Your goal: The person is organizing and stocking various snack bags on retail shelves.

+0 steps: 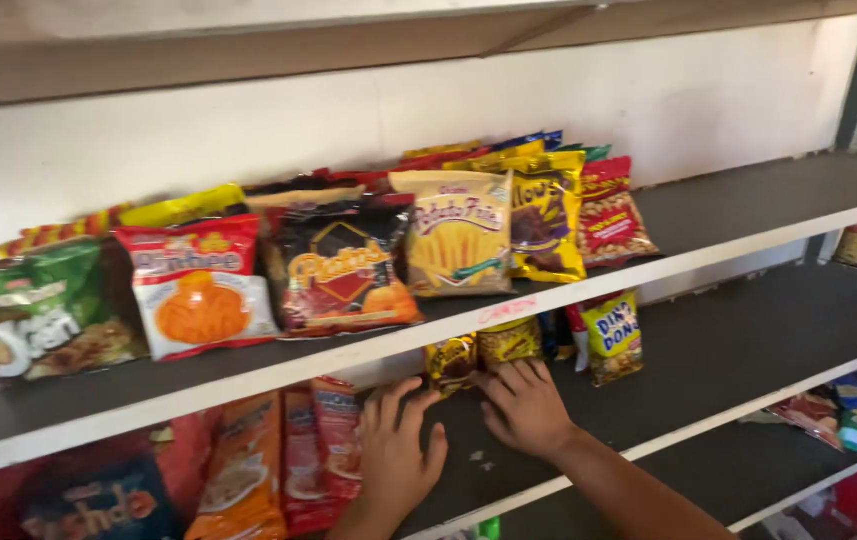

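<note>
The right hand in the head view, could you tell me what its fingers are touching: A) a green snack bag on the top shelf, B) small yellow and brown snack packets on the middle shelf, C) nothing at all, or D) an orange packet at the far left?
B: the right hand lies on the middle shelf with its fingertips against the small yellow and brown snack packets.
</note>
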